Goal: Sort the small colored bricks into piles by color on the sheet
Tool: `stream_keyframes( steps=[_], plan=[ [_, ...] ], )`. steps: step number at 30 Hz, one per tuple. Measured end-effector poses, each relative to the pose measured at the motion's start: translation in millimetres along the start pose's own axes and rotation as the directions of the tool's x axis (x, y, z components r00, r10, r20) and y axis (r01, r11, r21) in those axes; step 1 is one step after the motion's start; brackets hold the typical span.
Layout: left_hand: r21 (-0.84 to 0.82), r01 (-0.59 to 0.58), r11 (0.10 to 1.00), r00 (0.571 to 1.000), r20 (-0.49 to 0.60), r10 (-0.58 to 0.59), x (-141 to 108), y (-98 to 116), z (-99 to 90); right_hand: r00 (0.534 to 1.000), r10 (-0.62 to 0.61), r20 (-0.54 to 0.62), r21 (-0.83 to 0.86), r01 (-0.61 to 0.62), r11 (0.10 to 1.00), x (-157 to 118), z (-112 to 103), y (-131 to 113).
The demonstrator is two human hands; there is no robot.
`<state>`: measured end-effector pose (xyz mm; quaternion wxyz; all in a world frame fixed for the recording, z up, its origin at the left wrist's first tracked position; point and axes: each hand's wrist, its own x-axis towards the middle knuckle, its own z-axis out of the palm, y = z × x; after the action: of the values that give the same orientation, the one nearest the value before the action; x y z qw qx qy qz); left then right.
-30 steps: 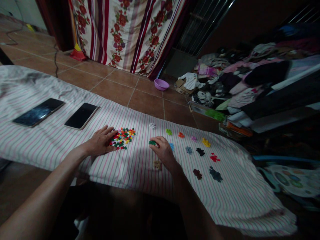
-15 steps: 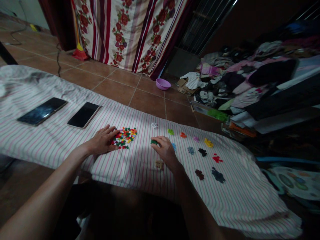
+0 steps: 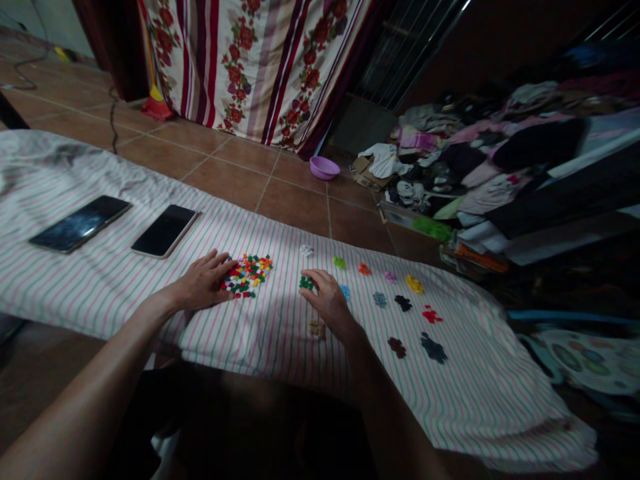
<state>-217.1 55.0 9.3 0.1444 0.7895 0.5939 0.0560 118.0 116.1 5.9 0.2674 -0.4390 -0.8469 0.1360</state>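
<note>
My left hand (image 3: 206, 281) lies flat on the striped cloth with its fingers stretched out, touching the left edge of a mixed pile of small coloured pieces (image 3: 253, 270). To the right, my right hand (image 3: 326, 297) curves around a small heap of dark green pieces (image 3: 306, 283). Its thumb and fingers are apart, with the green heap showing between them. Just below that hand sits a tan heap (image 3: 317, 329). A light blue heap (image 3: 345, 292) is partly hidden behind its knuckles. White pieces (image 3: 307, 251) lie beyond it.
Single-colour heaps spread rightward, among them lime green (image 3: 339, 263), orange (image 3: 364, 269), yellow (image 3: 415, 284), black (image 3: 403, 303), red (image 3: 432, 315), brown (image 3: 397, 347) and dark blue-grey (image 3: 433, 348). A tablet (image 3: 80, 225) and a phone (image 3: 166, 231) lie at the left.
The fingers of my right hand have opened around the green pieces, which now show as a heap on the cloth. My left hand stays by the mixed pile.
</note>
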Motion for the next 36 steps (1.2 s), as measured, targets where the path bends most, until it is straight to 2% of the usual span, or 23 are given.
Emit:
stream_keyframes(
  steps=[6, 14, 23, 36],
  plan=[
    [0.019, 0.005, 1.0, 1.0, 0.012, -0.006, 0, -2, 1.8, 0.996, -0.084, 0.04, -0.02, 0.085, 0.996, -1, 2, -2],
    [0.031, 0.011, 0.999, 1.0, 0.017, -0.012, 0, -1, 1.5, 0.999, -0.036, 0.018, 0.037, 0.035, 0.999, 0, -2, -1],
    [0.037, 0.012, 0.999, 1.0, 0.008, -0.013, 0, -1, 3.3, 0.992, -0.015, 0.129, 0.08, 0.005, 0.997, -7, -19, 5],
    [0.018, 0.015, 1.0, 1.0, 0.013, -0.015, 1, 1, 1.0, 0.995, 0.047, 0.09, 0.129, -0.059, 0.99, -1, -14, 6]
  ],
)
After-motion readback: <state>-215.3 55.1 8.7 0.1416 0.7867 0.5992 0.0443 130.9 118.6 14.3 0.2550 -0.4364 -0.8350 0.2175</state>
